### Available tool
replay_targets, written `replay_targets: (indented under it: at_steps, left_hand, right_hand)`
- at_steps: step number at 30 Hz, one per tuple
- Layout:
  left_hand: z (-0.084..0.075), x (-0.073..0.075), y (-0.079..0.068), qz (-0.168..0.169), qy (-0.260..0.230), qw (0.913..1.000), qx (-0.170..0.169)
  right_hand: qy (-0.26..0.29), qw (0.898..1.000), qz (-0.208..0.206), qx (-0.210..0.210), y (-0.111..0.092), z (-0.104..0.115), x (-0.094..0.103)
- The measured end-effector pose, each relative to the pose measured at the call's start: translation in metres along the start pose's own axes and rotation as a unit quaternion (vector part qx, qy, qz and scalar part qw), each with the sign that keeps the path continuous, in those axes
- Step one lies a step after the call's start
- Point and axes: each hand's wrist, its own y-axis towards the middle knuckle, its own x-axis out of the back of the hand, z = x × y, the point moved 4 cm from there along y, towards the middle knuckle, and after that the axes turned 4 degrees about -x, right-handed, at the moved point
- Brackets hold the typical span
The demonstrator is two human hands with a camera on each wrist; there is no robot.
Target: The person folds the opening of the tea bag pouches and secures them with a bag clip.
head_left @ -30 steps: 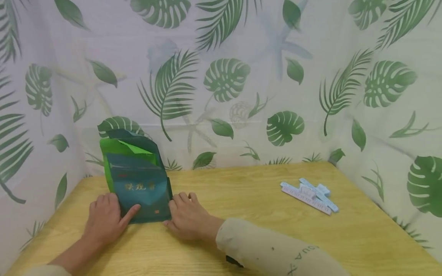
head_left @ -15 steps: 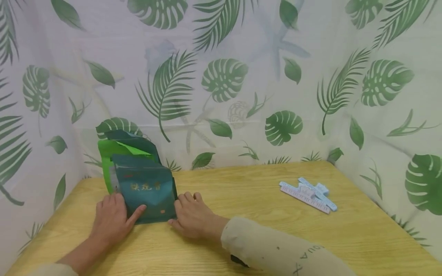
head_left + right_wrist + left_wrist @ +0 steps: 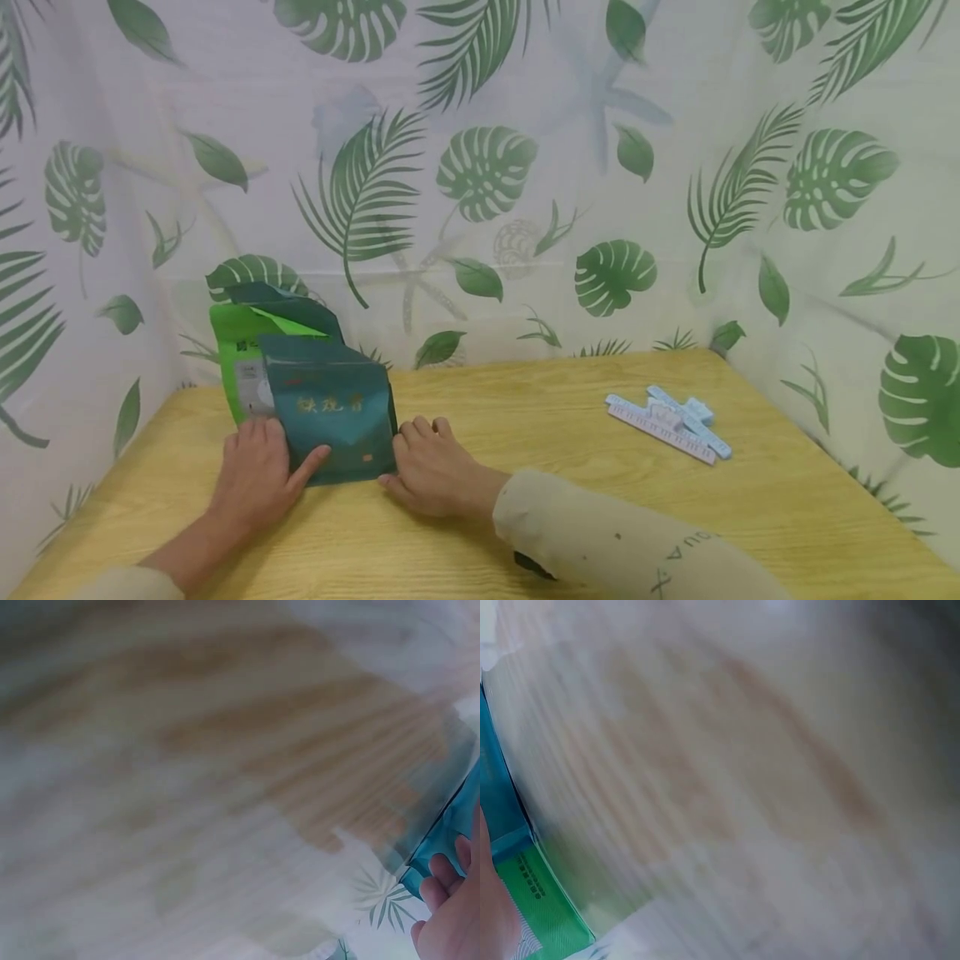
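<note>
A dark teal tea pouch with gold characters stands upright on the table, held between both hands. My left hand grips its lower left side, the thumb lying across the front. On the lower right side, my right hand grips the edge with curled fingers. Behind and to the left stands a bright green pouch with a grey label, partly covered. Another dark teal pouch shows only its top at the back. In the left wrist view a corner of the green pouch appears beside the hand.
Several pale blue and pink clips lie in a small pile on the right of the wood-grain table. A leaf-print cloth hangs behind the table and along both sides.
Both hands have shifted the front tea pouch to the right. More of the green pouch, with its label, now shows behind it. The clips have stayed in place.
</note>
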Motion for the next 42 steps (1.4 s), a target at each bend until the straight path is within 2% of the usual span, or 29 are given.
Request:
replay_targets:
  at_steps: [12, 23, 33, 39, 42]
  left_hand:
    - [-0.007, -0.003, 0.004, -0.003, 0.0, 1.0, -0.007]
    - [-0.018, -0.004, 0.007, 0.025, -0.007, 0.9997, -0.003]
    - [-0.03, -0.009, 0.01, 0.022, 0.005, 0.9997, -0.013]
    - [-0.035, -0.01, 0.013, 0.034, -0.005, 0.9994, -0.008]
    - [-0.038, -0.01, 0.015, 0.039, -0.008, 0.9992, -0.007]
  right_hand:
    - [-0.008, 1.0, 0.009, -0.004, -0.005, -0.007, -0.002]
    - [-0.013, 1.0, 0.003, -0.007, -0.013, -0.015, -0.004]
    - [-0.01, 1.0, 0.02, -0.012, -0.02, -0.026, -0.004]
    - [-0.011, 1.0, 0.015, -0.018, -0.024, -0.031, -0.002]
    - [0.003, 0.999, -0.004, -0.032, -0.025, -0.035, 0.0]
